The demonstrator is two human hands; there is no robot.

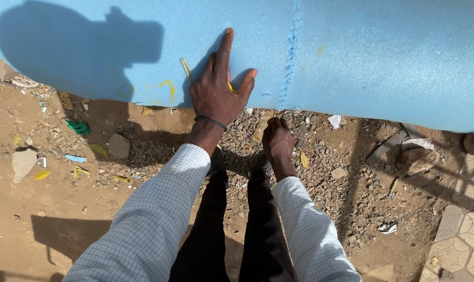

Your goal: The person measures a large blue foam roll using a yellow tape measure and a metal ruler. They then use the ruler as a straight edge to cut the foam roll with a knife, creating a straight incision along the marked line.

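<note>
A large blue foam sheet (362,47) lies on the dirt ground across the top of the view. My left hand (218,89) presses flat on its near edge with the fingers spread; a small yellow object (231,87) peeks out from under the palm. My right hand (278,142) is closed in a fist just below the foam's edge, gripping a thin tool that is mostly hidden in the fingers. It sits at the foot of a rough cut line (289,57) with blue crumbs running up the foam. A dark band circles my left wrist.
The ground is brown earth with gravel, stones (119,145), yellow leaves and scraps of litter. Patterned paving tiles (464,235) lie at the bottom right. My dark-trousered legs (232,230) stand between my arms. A shadow falls on the foam at the top left.
</note>
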